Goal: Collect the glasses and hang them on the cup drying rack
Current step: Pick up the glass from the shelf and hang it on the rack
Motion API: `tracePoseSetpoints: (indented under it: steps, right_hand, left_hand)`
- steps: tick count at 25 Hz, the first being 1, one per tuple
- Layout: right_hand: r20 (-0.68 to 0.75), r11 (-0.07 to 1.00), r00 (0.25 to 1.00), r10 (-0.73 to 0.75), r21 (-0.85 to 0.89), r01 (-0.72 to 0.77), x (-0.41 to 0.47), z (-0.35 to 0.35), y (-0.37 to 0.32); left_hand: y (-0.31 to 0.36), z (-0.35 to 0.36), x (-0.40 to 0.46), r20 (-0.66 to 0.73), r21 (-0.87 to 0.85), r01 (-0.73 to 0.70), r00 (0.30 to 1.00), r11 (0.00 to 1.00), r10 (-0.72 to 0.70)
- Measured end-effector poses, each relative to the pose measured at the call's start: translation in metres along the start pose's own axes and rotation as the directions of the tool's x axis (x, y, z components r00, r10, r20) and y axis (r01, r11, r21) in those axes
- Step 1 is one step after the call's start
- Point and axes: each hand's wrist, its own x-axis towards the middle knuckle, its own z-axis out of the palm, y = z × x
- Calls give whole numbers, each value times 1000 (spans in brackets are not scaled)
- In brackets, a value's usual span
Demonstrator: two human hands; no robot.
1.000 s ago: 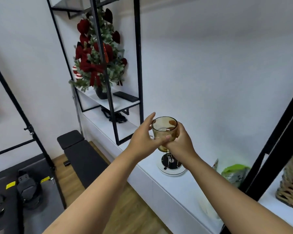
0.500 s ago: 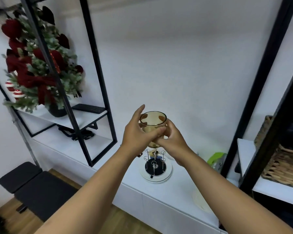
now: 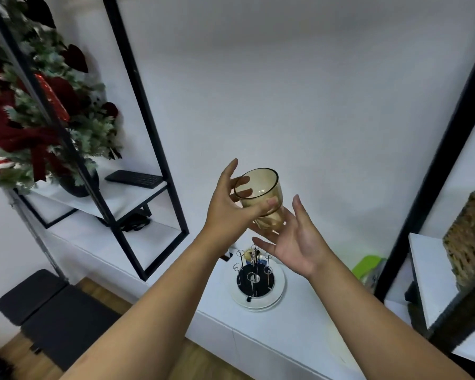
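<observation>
An amber drinking glass (image 3: 261, 193) is held in the air, tilted with its mouth toward the upper left. My left hand (image 3: 225, 212) grips it around the side just below the rim. My right hand (image 3: 299, 242) lies palm up under the base with its fingers spread, not closed on the glass. Directly below, the cup drying rack (image 3: 254, 272) stands on the white counter (image 3: 285, 338): thin metal prongs with looped tips rising from a black disc on a round white tray (image 3: 274, 300). No glass hangs on the prongs.
A black metal shelf frame (image 3: 146, 133) rises left of the rack, with a red-and-green Christmas plant (image 3: 39, 119) and a keyboard (image 3: 135, 178) on its shelf. A green packet (image 3: 368, 267) and a wicker basket (image 3: 469, 237) sit to the right. A black bench (image 3: 52, 319) is on the floor.
My view has swung right and closer to the rack. My right hand has let go of the glass and opened beneath it, and the glass has tilted in my left hand.
</observation>
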Motion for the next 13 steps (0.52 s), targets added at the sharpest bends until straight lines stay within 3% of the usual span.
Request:
tracePoseSetpoints:
  steps: [6,13]
  right_hand:
    - [-1,988,999,53,144,-52,36,-41,3]
    - [-151,965,988,41,261,0,49,-88,36]
  left_hand:
    - [-43,36,31,35,-67,47,998,997,-45]
    - [-114,45,40,205,-21,160,967,987,-152]
